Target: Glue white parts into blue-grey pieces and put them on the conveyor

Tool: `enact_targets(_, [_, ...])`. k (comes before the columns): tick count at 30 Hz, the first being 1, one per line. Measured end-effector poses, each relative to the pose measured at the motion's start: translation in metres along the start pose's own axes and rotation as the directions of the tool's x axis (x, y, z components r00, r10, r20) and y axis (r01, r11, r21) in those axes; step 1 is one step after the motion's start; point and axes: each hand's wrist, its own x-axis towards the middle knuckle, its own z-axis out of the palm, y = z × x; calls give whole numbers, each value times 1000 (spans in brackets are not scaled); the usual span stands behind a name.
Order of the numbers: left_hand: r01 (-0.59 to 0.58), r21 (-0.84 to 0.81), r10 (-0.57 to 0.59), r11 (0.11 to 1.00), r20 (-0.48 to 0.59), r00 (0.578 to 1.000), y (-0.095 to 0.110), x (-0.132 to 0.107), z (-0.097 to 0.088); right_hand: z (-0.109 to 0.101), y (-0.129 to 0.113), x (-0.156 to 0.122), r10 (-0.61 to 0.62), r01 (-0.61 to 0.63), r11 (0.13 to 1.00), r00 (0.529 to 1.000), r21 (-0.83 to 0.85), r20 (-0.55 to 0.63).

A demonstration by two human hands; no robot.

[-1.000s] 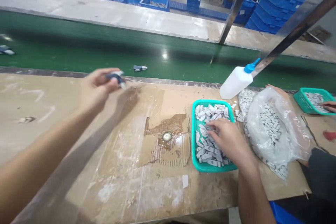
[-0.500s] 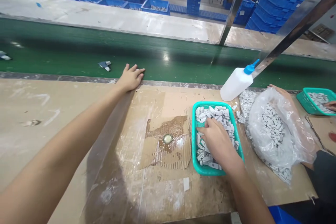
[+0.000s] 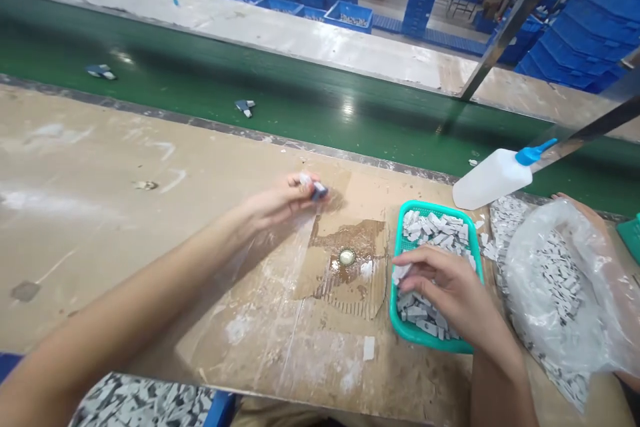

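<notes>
One part (image 3: 318,192) in left hand (image 3: 283,203), teal basket (image 3: 435,205)

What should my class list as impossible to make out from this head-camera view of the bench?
All in the head view:
The small blue-and-white part in the left hand: fingers cover most of it.
The teal basket floor and pieces under the right hand: the hand hides them.
Pieces inside the plastic bag: the film blurs them.
The mottled pieces at the lower left: the bottom edge cuts them off.
The round disc: too small to identify.
</notes>
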Motion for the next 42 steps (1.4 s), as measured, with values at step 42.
enact_targets(42, [-194,-49,200,980,153,968,-66,-63,5,81,-3,22,-325,172,832,922,-528,-212])
